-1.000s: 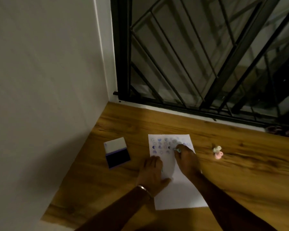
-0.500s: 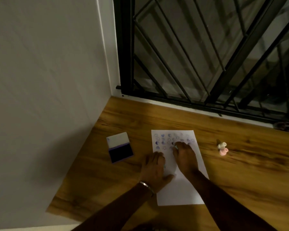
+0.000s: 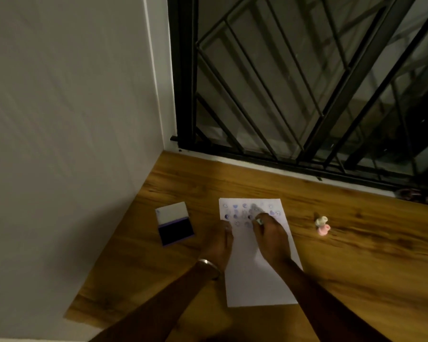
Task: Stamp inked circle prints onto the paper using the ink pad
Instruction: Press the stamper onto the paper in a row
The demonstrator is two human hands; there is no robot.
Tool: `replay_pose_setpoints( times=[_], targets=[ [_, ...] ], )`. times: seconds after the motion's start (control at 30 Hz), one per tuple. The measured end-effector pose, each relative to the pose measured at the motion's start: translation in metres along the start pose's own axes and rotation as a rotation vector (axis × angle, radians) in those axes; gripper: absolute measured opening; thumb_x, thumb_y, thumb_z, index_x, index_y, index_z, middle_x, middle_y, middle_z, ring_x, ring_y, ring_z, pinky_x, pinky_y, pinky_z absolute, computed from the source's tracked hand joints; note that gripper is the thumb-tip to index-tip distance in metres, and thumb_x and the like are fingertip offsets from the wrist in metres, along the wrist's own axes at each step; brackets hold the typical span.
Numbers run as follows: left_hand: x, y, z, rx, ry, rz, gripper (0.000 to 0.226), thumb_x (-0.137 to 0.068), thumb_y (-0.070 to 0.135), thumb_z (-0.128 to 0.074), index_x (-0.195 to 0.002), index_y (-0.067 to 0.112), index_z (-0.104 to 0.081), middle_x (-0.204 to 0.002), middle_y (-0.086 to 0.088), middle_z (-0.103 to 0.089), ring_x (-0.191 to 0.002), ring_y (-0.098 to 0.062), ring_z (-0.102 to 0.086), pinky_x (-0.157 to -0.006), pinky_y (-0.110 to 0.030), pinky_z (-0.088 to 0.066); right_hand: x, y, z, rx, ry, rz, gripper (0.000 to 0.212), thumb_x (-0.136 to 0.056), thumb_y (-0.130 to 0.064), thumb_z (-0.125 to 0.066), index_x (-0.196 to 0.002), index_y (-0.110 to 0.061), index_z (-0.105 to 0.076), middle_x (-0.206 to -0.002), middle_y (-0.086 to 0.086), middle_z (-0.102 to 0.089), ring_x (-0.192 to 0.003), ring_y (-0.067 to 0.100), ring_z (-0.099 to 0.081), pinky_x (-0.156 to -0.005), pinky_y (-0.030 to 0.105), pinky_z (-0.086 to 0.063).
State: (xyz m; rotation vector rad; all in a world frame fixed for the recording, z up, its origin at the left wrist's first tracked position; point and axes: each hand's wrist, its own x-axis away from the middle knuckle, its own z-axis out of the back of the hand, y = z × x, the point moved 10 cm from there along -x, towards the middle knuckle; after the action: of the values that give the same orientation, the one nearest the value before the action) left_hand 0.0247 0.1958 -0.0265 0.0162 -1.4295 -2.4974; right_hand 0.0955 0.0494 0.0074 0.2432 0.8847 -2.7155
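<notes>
Lying lengthwise toward the window, paper point(image 3: 257, 280), right hand point(image 3: 271, 239) grip apparently clenching stamp point(image 3: 259, 220), left hand point(image 3: 218, 243) flat.

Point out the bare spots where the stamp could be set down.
Bare wood lies between the ink pad and the paper, and on the floor right of the paper, nearer than the small pink stamps. The paper's lower half is blank. Its top is crowded with prints and both hands.

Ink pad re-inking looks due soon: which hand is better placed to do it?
Right, probably. The right hand already pinches the stamp over the prints, while the left hand lies flat holding the paper. The ink pad lies open left of the paper, so the right must cross over.
</notes>
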Motion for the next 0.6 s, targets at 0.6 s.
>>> replay_pose_setpoints(
  times=[0.6],
  targets=[
    [-0.033,-0.013,-0.017,0.861,-0.032,0.504,0.022,-0.091,0.002,-0.053,-0.079,0.017,-0.065,-0.106,-0.012,-0.064,-0.076,-0.018,-0.060,-0.067,-0.026,-0.050,0.014,-0.052,-0.017,-0.023,-0.036,0.228,0.021,-0.090,-0.023,-0.057,-0.108,-0.014,-0.065,-0.104,0.004,-0.071,-0.094,0.017,-0.065,-0.085,0.027,-0.051]
  ],
)
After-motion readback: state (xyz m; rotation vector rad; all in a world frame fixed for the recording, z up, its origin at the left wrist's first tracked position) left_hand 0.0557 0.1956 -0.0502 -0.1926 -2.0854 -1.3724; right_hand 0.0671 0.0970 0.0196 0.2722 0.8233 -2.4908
